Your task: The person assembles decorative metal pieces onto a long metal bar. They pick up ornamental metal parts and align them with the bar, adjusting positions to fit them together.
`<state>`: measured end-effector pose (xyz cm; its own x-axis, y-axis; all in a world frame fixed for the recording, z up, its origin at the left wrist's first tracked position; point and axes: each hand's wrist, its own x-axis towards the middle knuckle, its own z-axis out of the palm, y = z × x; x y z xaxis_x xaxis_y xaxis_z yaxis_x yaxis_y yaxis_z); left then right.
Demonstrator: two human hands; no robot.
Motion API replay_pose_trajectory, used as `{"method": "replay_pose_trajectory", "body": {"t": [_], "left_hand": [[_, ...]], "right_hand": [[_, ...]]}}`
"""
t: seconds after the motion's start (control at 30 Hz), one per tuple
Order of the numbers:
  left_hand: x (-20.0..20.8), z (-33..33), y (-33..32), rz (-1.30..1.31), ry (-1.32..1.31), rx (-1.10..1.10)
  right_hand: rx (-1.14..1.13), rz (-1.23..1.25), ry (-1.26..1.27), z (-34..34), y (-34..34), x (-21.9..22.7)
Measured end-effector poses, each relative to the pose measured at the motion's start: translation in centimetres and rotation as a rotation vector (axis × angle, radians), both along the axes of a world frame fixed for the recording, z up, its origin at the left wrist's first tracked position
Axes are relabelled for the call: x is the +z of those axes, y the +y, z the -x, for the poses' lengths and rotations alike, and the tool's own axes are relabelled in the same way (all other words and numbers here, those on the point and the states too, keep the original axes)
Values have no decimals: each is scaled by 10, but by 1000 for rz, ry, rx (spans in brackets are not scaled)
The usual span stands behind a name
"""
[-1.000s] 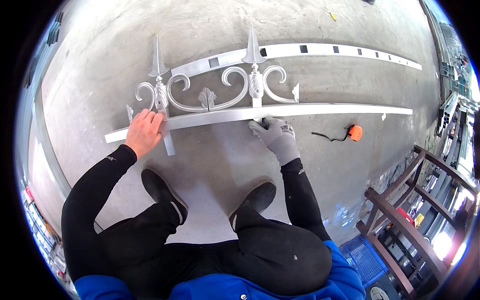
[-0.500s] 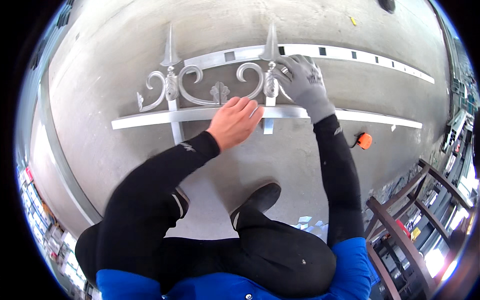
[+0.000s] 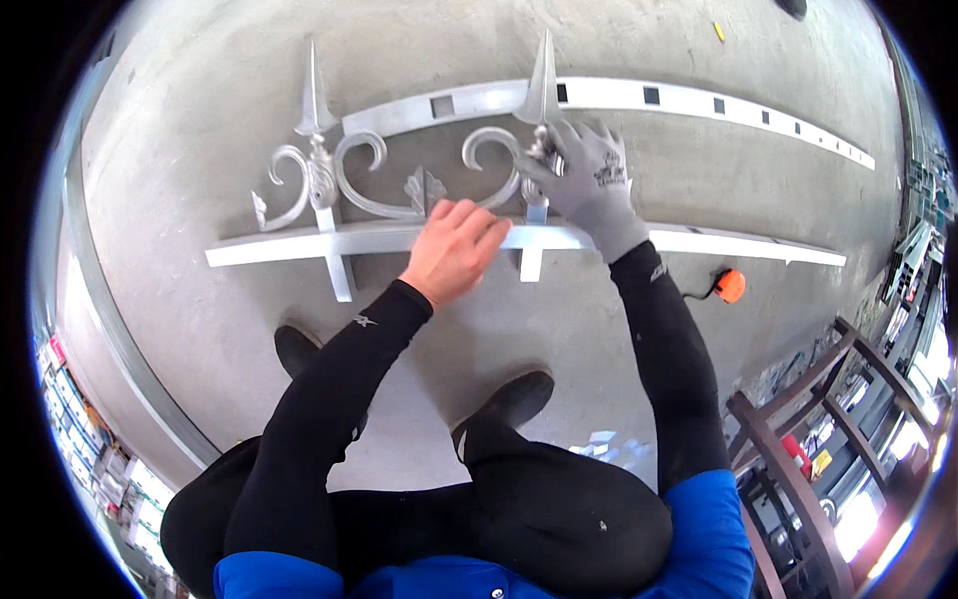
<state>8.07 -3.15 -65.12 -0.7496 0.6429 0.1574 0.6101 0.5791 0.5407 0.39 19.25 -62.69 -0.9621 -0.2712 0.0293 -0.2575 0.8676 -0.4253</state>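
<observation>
A smooth, bright-faced near rail lies across the grey concrete floor, with the tails of 2 silvery posts showing past its nearer edge. The left post and right post taper to spear points above rounded, ridged collars; curled scrolls and a ribbed leaf ornament fill the span between. From my distant station, I see my gloved right hand closed about the right post's collar. My bare left hand bends its fingers over the near rail; how firmly it holds, I cannot tell. Behind the scrolls, a flat far rail pierced by square holes runs toward the floor's right edge. An orange tape measure rests near the near rail's right end. Room for moving extends from this rail to 2 dark boots.
</observation>
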Motion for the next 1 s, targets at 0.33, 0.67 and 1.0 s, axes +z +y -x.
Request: {"method": "replay_pose_trajectory", "body": {"t": [0.33, 0.67, 1.0], "left_hand": [[1, 5, -3, 40, 5, -16], [73, 56, -189, 449, -157, 20], [43, 56, -249, 751, -79, -96]], "right_hand": [[66, -175, 86, -37, 16, 27], [90, -238, -351, -80, 47, 23], [88, -428, -156, -111, 62, 25]]}}
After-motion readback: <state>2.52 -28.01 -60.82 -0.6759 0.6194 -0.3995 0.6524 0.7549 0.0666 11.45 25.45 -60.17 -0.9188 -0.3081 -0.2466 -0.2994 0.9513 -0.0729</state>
